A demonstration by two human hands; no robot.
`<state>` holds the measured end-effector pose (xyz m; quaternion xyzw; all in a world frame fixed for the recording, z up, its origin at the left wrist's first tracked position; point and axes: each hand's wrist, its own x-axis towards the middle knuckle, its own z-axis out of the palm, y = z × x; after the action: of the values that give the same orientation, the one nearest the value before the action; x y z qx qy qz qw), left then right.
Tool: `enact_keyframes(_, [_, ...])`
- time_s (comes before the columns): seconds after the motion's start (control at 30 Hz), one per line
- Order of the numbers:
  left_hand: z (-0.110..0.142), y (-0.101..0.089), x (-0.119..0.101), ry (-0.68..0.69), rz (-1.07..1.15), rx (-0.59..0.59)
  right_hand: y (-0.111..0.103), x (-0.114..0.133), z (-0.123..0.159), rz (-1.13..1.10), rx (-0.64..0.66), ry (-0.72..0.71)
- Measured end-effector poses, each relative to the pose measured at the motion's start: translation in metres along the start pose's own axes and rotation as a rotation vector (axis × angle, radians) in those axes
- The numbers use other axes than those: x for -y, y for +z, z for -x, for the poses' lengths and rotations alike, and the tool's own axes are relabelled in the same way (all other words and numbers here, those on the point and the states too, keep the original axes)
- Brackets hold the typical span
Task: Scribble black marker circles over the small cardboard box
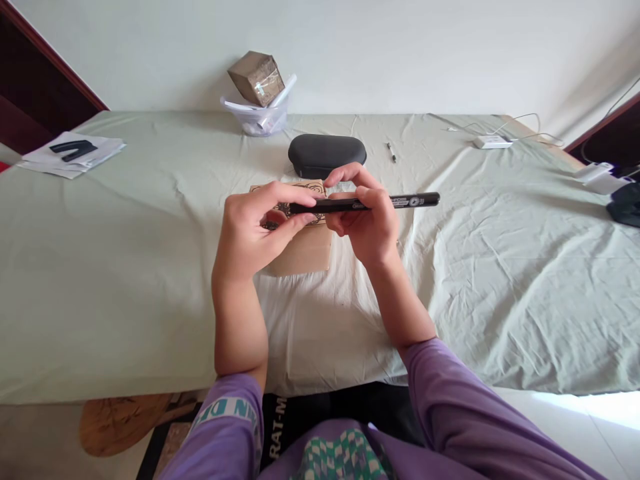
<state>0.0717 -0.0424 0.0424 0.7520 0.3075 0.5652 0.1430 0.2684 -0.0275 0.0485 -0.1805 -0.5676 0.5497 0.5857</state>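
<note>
Black and slim, the marker pen (419, 200) lies nearly level in the air before you, its white printing showing toward the 3 o'clock end. Take it as the centre of the dial, with 12 at the wall (400, 53). Your left hand (263, 223) pinches its 9 o'clock end between thumb and forefinger; your right hand (367, 217) grips it around the middle, thumb against the barrel and forefinger extended clear of it. Behind and below your hands, toward 8 o'clock, a cardboard box (300, 257) with dark line patterns rests on the pale green tablecloth (125, 280), partly hidden by your left hand. A black hard-shell case (327, 153) sits at 11 o'clock, just beyond the box, and a small black-and-white pen (391, 153) lies at 1. At 10, a clear plastic tub (255, 121) carries a taped brown carton (255, 77), tilted on top. Far out at 9, a dark object, too unclear to name, lies on a stack of papers (55, 167); at 2, you have a white power strip (493, 142) with thin cables.
</note>
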Motion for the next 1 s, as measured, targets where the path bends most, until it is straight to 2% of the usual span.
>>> enact_keyframes(0.13, [-0.001, 0.001, 0.001, 0.07, -0.101, 0.036, 0.007, -0.01, -0.003, -0.038, -0.015, 0.102])
enact_keyframes(0.3, [-0.004, 0.007, 0.0, 0.162, -0.17, 0.022, 0.011, -0.016, -0.002, -0.049, -0.046, 0.076])
enact_keyframes(0.4, [-0.007, 0.011, -0.004, 0.187, -0.285, 0.006, 0.01, -0.014, -0.004, -0.058, 0.003, 0.12])
enact_keyframes(0.5, [-0.011, 0.009, -0.005, 0.197, -0.393, 0.048, 0.0, -0.014, -0.011, -0.014, -0.015, 0.092])
enact_keyframes(0.6, [-0.013, -0.005, 0.001, 0.189, -0.437, 0.078, -0.025, -0.026, -0.026, 0.151, -0.137, -0.028])
enact_keyframes(0.67, [-0.011, -0.018, 0.008, 0.072, -0.446, 0.125, -0.05, -0.042, -0.037, 0.381, -0.196, -0.065])
enact_keyframes(0.73, [-0.008, -0.03, 0.017, -0.131, -0.467, 0.24, -0.079, -0.063, -0.045, 0.665, -0.183, -0.01])
enact_keyframes(0.77, [-0.006, -0.034, 0.022, -0.249, -0.48, 0.31, -0.092, -0.075, -0.047, 0.829, -0.149, 0.056])
enact_keyframes(0.87, [0.0, -0.042, 0.033, -0.523, -0.504, 0.46, -0.121, -0.108, -0.045, 1.236, 0.088, 0.266])
enact_keyframes(0.93, [0.002, -0.043, 0.038, -0.577, -0.498, 0.483, -0.13, -0.126, -0.04, 1.334, 0.179, 0.361])
enact_keyframes(1.0, [0.003, -0.043, 0.042, -0.564, -0.486, 0.476, -0.133, -0.141, -0.035, 1.353, 0.222, 0.413])
